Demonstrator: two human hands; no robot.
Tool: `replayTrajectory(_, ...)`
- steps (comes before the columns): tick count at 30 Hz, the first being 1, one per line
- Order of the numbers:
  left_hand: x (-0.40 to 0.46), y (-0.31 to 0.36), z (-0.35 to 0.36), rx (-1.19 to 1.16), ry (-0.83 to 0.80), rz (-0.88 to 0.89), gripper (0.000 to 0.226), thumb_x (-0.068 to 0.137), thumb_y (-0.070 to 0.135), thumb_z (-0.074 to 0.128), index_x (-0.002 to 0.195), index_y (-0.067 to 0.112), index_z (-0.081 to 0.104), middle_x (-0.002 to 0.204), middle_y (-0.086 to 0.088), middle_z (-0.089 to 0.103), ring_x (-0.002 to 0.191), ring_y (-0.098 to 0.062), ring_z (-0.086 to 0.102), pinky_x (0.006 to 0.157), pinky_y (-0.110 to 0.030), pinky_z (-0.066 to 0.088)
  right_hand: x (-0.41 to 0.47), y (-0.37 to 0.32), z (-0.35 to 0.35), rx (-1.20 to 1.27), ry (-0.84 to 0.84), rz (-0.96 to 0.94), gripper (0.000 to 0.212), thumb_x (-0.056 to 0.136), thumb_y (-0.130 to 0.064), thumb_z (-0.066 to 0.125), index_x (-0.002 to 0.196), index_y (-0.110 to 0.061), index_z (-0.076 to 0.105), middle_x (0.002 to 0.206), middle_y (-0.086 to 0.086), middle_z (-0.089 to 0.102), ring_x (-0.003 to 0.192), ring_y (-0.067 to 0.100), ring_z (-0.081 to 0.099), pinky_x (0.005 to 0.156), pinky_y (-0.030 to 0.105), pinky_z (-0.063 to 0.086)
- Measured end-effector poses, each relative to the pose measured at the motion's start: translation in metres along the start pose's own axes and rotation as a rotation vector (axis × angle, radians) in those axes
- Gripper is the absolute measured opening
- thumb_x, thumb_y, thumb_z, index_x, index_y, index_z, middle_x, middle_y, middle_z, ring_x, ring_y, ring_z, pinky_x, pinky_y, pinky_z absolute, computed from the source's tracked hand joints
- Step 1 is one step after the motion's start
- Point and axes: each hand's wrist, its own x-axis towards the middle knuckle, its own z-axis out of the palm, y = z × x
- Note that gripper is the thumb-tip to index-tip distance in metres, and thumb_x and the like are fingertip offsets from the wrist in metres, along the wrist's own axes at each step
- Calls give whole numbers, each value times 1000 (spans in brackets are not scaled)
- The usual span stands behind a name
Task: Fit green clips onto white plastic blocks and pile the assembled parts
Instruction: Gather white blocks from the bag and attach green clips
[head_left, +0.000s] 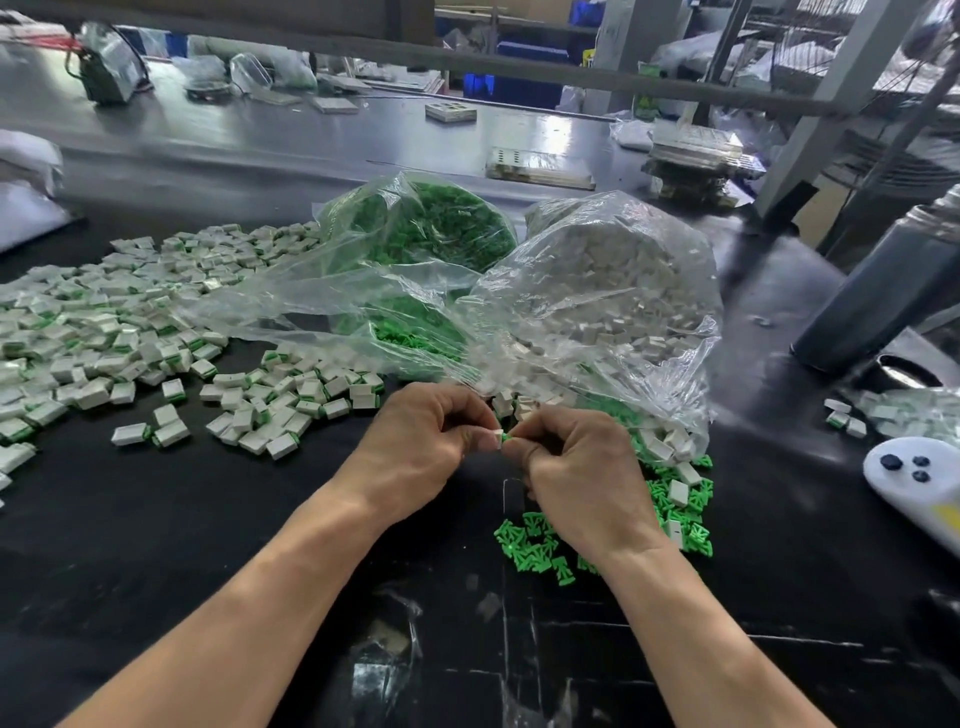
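Two hands meet over the dark surface (260, 519), pinching one small part between them: the left hand (421, 441) grips a white block (497, 435) in curled fingers, and the right hand (582, 478) pinches a green clip (505, 439) against its end. Loose clips (535, 545) lie just under the right hand. Beyond the hands, clear bags hold clips (415, 228) and blocks (613, 291). Assembled parts (104, 322) spread in a pile to the left.

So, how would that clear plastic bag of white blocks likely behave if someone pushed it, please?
The clear plastic bag of white blocks would probably slump rather than slide: its film looks thin and crumpled. Its open mouth faces the hands, so more blocks may spill out.
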Motion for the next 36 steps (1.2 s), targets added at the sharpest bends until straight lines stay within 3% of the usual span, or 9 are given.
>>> replayTrajectory(5, -2, 3, -3, 27, -18, 53, 21, 85, 8, 80, 83, 28, 77, 77, 13, 74, 71, -1, 64, 73, -25, 51, 0, -4, -1, -46, 18, -43, 20, 92, -13, 75, 74, -23, 77, 65, -5, 71, 59, 6, 66, 52, 18, 50)
replayTrajectory(11, -3, 4, 1, -49, 6, 31, 18, 86, 2, 79, 82, 20, 78, 69, 17, 69, 64, 3, 58, 69, -21, 47, -1, -4, -3, 124, -13, 8, 20, 90, -15, 79, 78, -31, 77, 61, 0, 72, 50, 11, 68, 59, 45, 63)
replayTrajectory(18, -2, 4, 5, -116, 41, -18, 16, 91, 5, 76, 85, 20, 76, 79, 3, 73, 73, -6, 63, 71, -32, 57, 3, -1, 2, 257, 5, 109, 21, 93, -9, 76, 77, -22, 79, 61, 1, 70, 50, 12, 63, 51, 26, 56)
replayTrajectory(21, -2, 6, 7, -262, 18, -56, 12, 95, 6, 72, 92, 17, 76, 86, -1, 77, 76, -4, 66, 67, -22, 55, 7, -1, 1, 491, -21, 149, 14, 94, -7, 74, 81, -10, 79, 69, 9, 71, 53, 15, 59, 49, 26, 55)
replayTrajectory(24, -1, 8, 7, -339, 38, -54, 12, 95, 6, 72, 91, 16, 76, 78, 6, 75, 66, 2, 62, 61, -15, 50, 8, 0, 2, 656, -36, 158, 24, 99, -23, 67, 85, -6, 78, 76, 11, 74, 52, 15, 60, 45, 28, 55)
replayTrajectory(27, -2, 9, 8, -392, 65, -25, 14, 94, 7, 73, 88, 20, 75, 73, 11, 71, 66, 1, 61, 62, -14, 49, 8, -1, 4, 717, -46, 231, 58, 96, -54, 53, 89, -2, 76, 77, 13, 74, 51, 18, 59, 40, 29, 49)
replayTrajectory(29, -3, 10, 11, -400, 60, -7, 14, 94, 11, 74, 87, 22, 75, 76, 8, 73, 72, -4, 65, 70, -19, 52, 6, -3, 8, 707, -81, 259, 69, 94, -66, 46, 83, -8, 80, 75, 13, 71, 49, 20, 55, 37, 28, 42)
replayTrajectory(33, -6, 11, 19, -534, -44, -32, 3, 90, 22, 76, 90, 20, 75, 70, -7, 68, 64, -28, 65, 76, -49, 58, 4, -8, 18, 730, -111, 323, 76, 97, -73, 36, 71, -11, 71, 65, 12, 62, 41, 19, 46, 34, 23, 29)
replayTrajectory(36, -6, 10, 23, -545, -74, -40, 9, 85, 28, 75, 91, 21, 75, 77, -15, 72, 65, -28, 66, 72, -48, 61, 5, -9, 22, 680, -74, 370, 71, 104, -67, 32, 79, -10, 65, 57, 6, 53, 39, 17, 42, 36, 21, 25)
